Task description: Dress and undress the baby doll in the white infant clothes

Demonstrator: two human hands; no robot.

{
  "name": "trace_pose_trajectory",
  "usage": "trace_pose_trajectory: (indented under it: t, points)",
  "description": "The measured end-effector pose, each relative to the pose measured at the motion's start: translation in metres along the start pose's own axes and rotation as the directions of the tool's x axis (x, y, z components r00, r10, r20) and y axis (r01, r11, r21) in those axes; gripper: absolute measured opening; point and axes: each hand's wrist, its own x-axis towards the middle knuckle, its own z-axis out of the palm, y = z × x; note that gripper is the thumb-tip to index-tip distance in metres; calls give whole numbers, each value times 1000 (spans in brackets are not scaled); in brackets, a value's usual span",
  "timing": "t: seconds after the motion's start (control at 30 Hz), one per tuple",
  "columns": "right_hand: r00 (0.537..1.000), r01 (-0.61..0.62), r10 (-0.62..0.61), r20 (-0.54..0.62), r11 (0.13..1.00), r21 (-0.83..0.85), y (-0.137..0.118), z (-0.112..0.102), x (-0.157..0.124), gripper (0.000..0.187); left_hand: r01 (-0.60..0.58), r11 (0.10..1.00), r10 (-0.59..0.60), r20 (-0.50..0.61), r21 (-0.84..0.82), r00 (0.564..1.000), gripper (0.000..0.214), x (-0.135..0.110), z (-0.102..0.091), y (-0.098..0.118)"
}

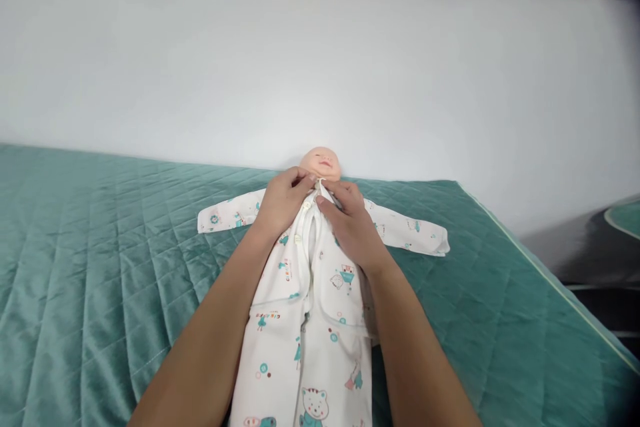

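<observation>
Fingertips of both hands meet at the collar: the left hand nips one edge of the printed top between thumb and forefinger, and the right hand, just beside it, seems to pinch the other edge — exactly which fold, I can't tell. My judgement is that the step in hand is work on the neck closure, and the next move calls for small, steady finger control with both edges kept level. Left of the grip, a sleeve lies out on the green quilted cover. Below the left hand, tiny sideways lettering on the top seems to read GIRAFFE — likewise on the trousers under its hem. Pale buttons sit beneath the grip, the doll shows its head just above, and the opposite sleeve stretches off to the right
</observation>
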Motion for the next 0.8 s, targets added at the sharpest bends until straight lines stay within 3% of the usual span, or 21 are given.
trace_pose_trajectory:
  t: [0.23,0.5,0.8]
  points:
    - [996,83,-86,-17,986,-144,-1,4,-2,33,33,997,-31,26,-63,999,20,0,3,2]
    - [999,32,-34,-27,997,-71,1,4,-1,31,34,997,-32,33,-67,999,11,2,2,1]
    - [997,52,-54,-49,998,-38,5,4,-1,28,-41,999,41,5,1,999,19,3,1,-4]
